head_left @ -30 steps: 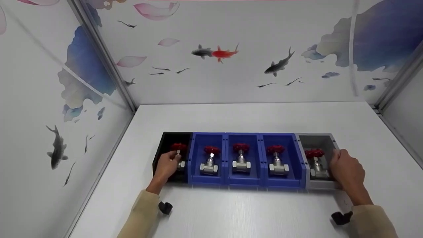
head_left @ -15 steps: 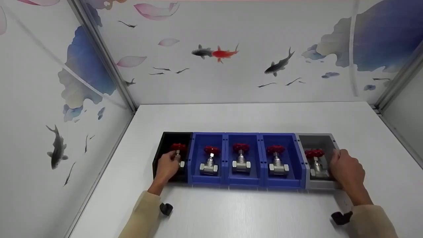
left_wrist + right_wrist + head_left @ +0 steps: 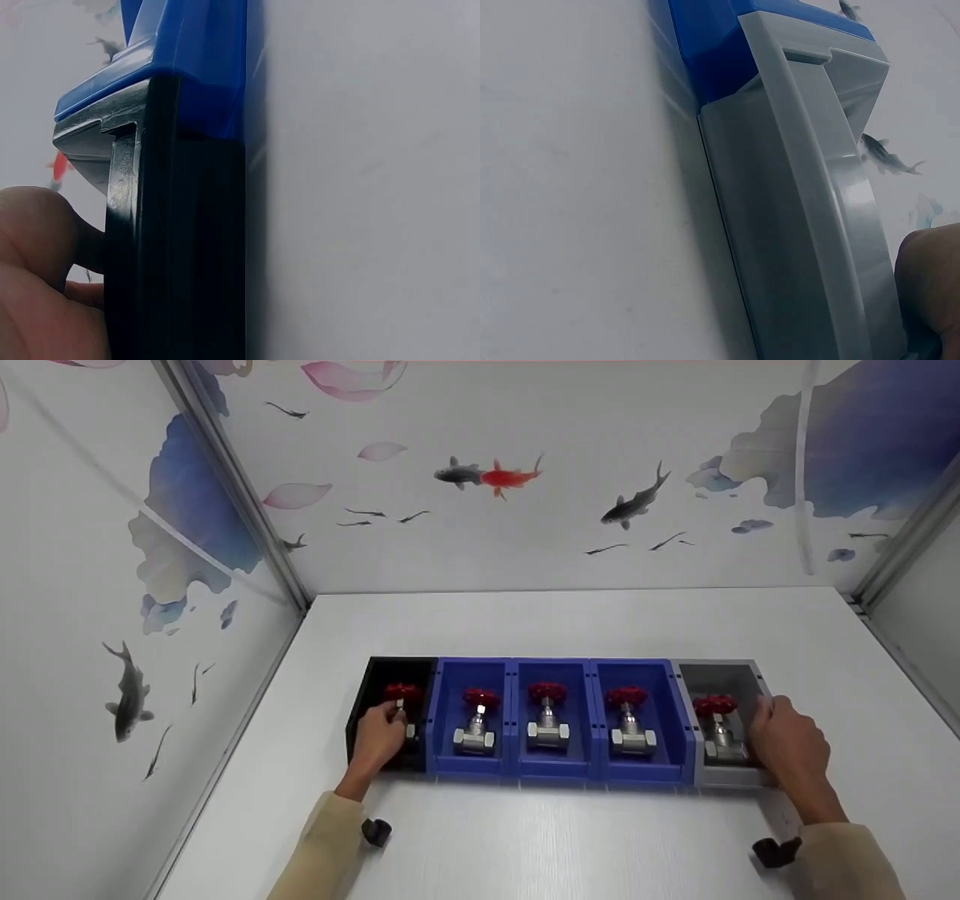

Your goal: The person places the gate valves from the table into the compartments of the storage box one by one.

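Note:
My left hand [image 3: 380, 737] reaches into the black bin [image 3: 371, 690] at the row's left end. Its thumb and fingers pinch the metal neck of a gate valve with a red handwheel [image 3: 403, 692]; the hand hides part of the valve body. At the other end, my right hand [image 3: 789, 742] grips the right side wall of the grey bin [image 3: 731, 777]. Inside that bin a second red-wheeled valve [image 3: 720, 735] lies beside the fingers. In the left wrist view, the black bin's front [image 3: 180, 247] covers the left fingertips. The grey bin's front [image 3: 780, 225] fills the right wrist view.
Three blue bins [image 3: 553, 769] join the black and grey ones in one row, each with a valve [image 3: 547, 733] lying inside, handwheel toward the back. The row stands on a white table [image 3: 570, 840]. Printed wall panels [image 3: 525, 532] enclose the back and sides.
The valve in the black bin has shifted slightly left with my left hand's fingers. My right hand keeps its place on the grey bin.

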{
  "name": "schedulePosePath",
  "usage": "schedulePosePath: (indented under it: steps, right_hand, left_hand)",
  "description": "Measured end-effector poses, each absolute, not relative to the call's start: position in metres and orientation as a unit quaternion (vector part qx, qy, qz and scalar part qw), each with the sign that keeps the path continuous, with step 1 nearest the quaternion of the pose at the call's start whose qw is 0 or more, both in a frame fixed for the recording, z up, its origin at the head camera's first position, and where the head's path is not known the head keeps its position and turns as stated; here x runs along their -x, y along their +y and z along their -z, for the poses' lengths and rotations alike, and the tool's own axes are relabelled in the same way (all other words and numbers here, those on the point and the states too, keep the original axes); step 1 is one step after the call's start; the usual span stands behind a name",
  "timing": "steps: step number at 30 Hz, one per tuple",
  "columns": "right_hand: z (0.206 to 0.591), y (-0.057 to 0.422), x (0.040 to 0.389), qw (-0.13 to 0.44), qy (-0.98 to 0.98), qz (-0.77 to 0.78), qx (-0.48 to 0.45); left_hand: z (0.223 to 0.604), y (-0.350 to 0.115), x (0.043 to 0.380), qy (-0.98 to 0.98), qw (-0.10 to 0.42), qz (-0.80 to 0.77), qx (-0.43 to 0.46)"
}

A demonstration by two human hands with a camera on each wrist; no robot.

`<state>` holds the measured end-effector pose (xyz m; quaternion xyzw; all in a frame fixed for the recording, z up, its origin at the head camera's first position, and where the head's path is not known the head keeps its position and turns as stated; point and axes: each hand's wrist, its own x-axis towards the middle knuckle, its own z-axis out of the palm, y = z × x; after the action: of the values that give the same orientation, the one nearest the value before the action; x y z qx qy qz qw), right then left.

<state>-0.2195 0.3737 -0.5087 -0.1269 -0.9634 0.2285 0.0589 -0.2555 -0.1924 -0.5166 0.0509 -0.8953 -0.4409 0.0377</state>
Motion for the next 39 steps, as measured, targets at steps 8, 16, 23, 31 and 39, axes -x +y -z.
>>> schedulePosePath:
  steps: [8,16,23,31,39]
  right_hand:
    - [0.509,0.373,0.220,0.057,-0.964,-0.230,0.123]
    - [0.510,0.375,0.221,0.065,-0.964,-0.228,0.124]
    - [0.508,0.374,0.220,0.064,-0.965,-0.226,0.119]
    - [0.508,0.377,0.220,0.056,-0.965,-0.229,0.113]
    - [0.502,0.381,0.222,0.045,-0.966,-0.234,0.101]
  left_hand:
    - [0.517,-0.193,0.254,-0.896,0.042,0.439,-0.053]
    - [0.518,-0.191,0.251,-0.896,0.063,0.438,-0.046]
    - [0.518,-0.187,0.251,-0.900,0.082,0.426,-0.043]
    - [0.513,-0.186,0.251,-0.910,0.100,0.402,-0.033]
    - [0.494,-0.185,0.253,-0.919,0.118,0.377,-0.024]
